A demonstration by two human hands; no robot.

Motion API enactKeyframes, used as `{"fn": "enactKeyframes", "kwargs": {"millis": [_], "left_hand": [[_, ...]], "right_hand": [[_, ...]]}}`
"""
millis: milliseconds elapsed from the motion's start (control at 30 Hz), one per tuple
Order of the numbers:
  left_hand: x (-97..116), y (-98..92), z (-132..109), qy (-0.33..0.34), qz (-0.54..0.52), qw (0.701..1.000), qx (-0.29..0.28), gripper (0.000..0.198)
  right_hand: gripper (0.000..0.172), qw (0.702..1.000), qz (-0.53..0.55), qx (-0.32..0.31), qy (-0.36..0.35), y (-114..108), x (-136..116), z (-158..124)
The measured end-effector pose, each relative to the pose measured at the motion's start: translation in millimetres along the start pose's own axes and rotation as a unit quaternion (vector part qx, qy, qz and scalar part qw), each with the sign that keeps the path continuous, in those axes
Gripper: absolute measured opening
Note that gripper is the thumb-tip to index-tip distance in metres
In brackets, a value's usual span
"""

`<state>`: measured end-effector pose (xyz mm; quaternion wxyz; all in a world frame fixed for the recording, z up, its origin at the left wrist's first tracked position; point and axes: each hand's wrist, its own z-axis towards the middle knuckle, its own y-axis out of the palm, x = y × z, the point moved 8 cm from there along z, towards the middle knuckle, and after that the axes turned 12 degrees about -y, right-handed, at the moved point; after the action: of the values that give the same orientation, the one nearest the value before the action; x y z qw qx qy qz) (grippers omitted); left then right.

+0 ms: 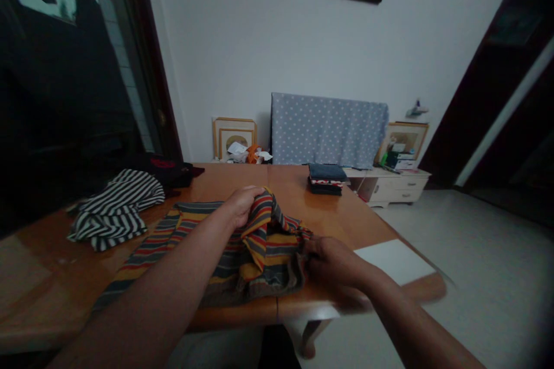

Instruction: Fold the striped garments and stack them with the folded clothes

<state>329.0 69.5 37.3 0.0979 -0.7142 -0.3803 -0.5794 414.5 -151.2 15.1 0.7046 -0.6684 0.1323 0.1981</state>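
Observation:
A garment with red, yellow, grey and dark stripes lies across the wooden table in front of me. My left hand is closed on a fold of it and lifts that fold up into a peak. At the garment's right edge, near the table's front, my right hand pinches the cloth with its fingers closed.
A black-and-white striped garment lies crumpled at the table's left, with a dark garment behind it. A small stack of folded clothes sits at the far edge. A white sheet lies by the right corner. A low cabinet stands beyond.

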Motion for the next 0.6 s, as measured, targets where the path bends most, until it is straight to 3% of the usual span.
{"fn": "enactKeyframes", "kwargs": {"millis": [133, 200, 300, 400, 500, 600], "left_hand": [[-5, 3.2, 4, -0.007, -0.021, 1.000, -0.008, 0.006], [-6, 5.9, 6, 0.000, -0.026, 1.000, -0.014, 0.007], [-8, 10.5, 9, 0.000, -0.028, 0.999, -0.018, 0.007], [-8, 16.1, 11, 0.000, -0.025, 0.999, -0.022, 0.007], [-4, 23.4, 12, 0.015, -0.016, 1.000, -0.022, 0.007], [-1, 35.4, 11, 0.034, -0.017, 0.999, -0.036, 0.009]], "right_hand": [[0.022, 0.991, 0.062, -0.113, 0.020, -5, 16, -43], [0.024, 0.984, 0.115, -0.133, 0.021, -10, 19, -50], [0.038, 0.987, 0.151, -0.045, 0.016, -25, 19, -32], [0.034, 0.987, 0.154, 0.042, -0.011, -24, 12, 3], [0.032, 0.987, 0.149, 0.040, -0.045, -4, 3, 36], [0.045, 0.982, 0.165, 0.072, -0.063, 3, 6, 54]]}}
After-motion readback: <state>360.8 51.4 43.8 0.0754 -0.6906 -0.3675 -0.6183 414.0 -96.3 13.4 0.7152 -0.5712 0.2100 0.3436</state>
